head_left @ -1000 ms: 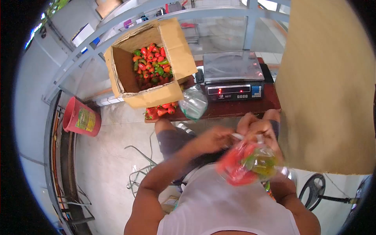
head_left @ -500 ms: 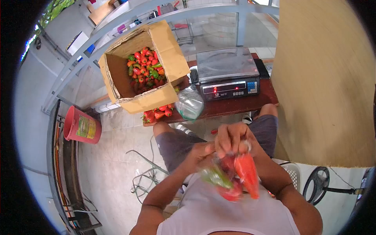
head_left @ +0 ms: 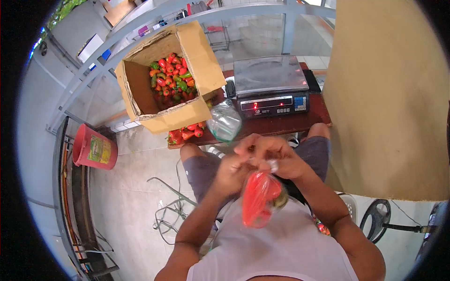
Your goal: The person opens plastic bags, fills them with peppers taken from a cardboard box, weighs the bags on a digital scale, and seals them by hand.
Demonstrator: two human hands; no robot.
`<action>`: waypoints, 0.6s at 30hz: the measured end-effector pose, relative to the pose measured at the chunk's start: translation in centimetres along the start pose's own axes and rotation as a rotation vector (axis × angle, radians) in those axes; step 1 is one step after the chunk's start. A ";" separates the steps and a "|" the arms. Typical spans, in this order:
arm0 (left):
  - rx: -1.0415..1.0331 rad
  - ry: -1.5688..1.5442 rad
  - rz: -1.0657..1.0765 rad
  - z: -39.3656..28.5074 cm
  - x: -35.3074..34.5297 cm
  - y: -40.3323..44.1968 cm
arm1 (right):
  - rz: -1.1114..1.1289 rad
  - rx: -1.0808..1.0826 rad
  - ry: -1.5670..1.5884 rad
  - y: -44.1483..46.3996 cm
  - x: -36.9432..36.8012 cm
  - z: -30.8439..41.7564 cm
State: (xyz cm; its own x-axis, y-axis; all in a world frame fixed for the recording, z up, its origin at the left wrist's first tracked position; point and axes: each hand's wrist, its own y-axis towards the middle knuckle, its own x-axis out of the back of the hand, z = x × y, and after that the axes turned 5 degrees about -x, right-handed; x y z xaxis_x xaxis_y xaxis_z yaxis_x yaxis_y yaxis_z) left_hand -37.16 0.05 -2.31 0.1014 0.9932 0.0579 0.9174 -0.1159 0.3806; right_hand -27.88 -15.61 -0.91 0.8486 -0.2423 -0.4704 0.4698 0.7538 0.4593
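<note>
A clear plastic bag of red and green peppers (head_left: 261,199) hangs below both hands, in front of the white shirt. My left hand (head_left: 232,173) is closed on the twisted neck of the bag. My right hand (head_left: 276,154) pinches the same neck beside it, fingers bent. The fingertips are slightly blurred. Beyond the hands, a cardboard box (head_left: 187,114) holds many red and green peppers (head_left: 171,77). A digital scale (head_left: 272,84) with a bare metal plate stands on the dark red bench (head_left: 318,112). A bundle of clear bags (head_left: 224,121) lies between box and scale.
Loose red peppers (head_left: 187,133) lie on the bench's front left end. A pink bucket (head_left: 96,147) stands at the left, and green strapping (head_left: 171,215) lies on the floor. A large tan panel (head_left: 384,103) rises at the right, above a black wheel-like object (head_left: 376,220).
The hands have moved a little left and up, closer together. The pepper bag has swung and turned, with its red peppers now facing the camera. The view has shifted slightly.
</note>
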 end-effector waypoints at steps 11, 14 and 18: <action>0.653 -0.068 -0.040 -1.8 2.0 1.3 | -0.410 0.271 -1.202 -4.3 0.8 -2.5; 0.692 -0.712 -0.163 -0.5 1.3 1.7 | -0.590 0.212 -1.155 -4.1 0.4 -3.4; 0.304 -0.251 -0.289 3.5 -1.6 1.9 | -0.911 -0.083 -0.710 -5.0 1.2 -6.6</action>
State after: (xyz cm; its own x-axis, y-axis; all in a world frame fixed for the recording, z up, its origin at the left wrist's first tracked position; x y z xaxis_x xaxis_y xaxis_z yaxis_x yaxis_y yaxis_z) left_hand -34.25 -1.76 -4.89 -0.1189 0.9611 -0.2492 0.9887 0.1376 0.0589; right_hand -30.77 -15.66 -8.75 0.1615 -0.9850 -0.0603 0.9824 0.1547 0.1045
